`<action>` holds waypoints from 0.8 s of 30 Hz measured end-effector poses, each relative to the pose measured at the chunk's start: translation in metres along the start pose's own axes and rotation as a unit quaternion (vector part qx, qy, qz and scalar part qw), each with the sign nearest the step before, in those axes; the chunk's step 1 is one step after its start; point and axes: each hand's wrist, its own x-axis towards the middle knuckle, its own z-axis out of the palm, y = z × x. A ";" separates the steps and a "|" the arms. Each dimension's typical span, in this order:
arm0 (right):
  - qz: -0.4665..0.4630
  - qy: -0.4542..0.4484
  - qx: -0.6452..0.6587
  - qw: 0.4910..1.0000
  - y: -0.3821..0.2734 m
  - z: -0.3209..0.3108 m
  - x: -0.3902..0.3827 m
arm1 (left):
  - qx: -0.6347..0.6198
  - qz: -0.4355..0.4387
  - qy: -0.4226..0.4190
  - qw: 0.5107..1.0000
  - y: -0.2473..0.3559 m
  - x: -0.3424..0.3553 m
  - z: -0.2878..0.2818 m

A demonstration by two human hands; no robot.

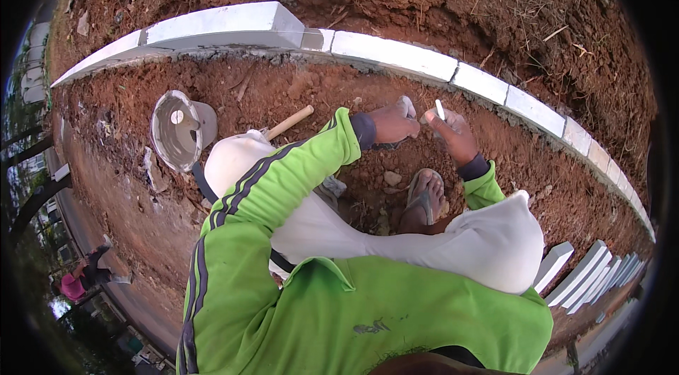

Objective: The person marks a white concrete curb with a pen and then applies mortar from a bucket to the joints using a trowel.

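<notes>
The right hand point(453, 133) is gripping a slim white stick point(440, 110) between thumb and fingers, the stick's free end standing clear above them. The left hand point(396, 122) is facing it just across a narrow gap, its fingers curling inward; whether they are closing on anything cannot be told. Both hands and the stick are hovering over the soil strip point(368, 100), toward its far edge, where a white kerb row point(396, 56) is running in a curve. A thicker white block point(219, 25) is forming part of that row on the left.

Toward the strip's left edge, a mortar-smeared bucket point(206, 122) is standing open, with a round pale object inside it. A wooden handle point(291, 121) is projecting past the left knee, which is hiding its other end. A sandalled foot point(428, 194) is resting on the soil below the hands. Loose white blocks point(587, 276) are lying side by side toward the near right corner. Beyond the left edge, a person in a pink top point(73, 286) is appearing.
</notes>
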 end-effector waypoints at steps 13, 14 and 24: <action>-0.015 -0.063 -0.008 0.998 0.010 0.013 -0.004 | 0.175 0.063 0.024 0.982 -0.001 -0.007 0.008; -0.008 -0.053 0.021 0.998 0.010 0.017 -0.005 | 0.185 0.066 0.021 0.980 -0.004 -0.008 0.006; 0.007 0.004 0.134 0.991 0.019 0.013 -0.004 | -0.105 0.022 0.006 0.994 -0.004 -0.012 0.006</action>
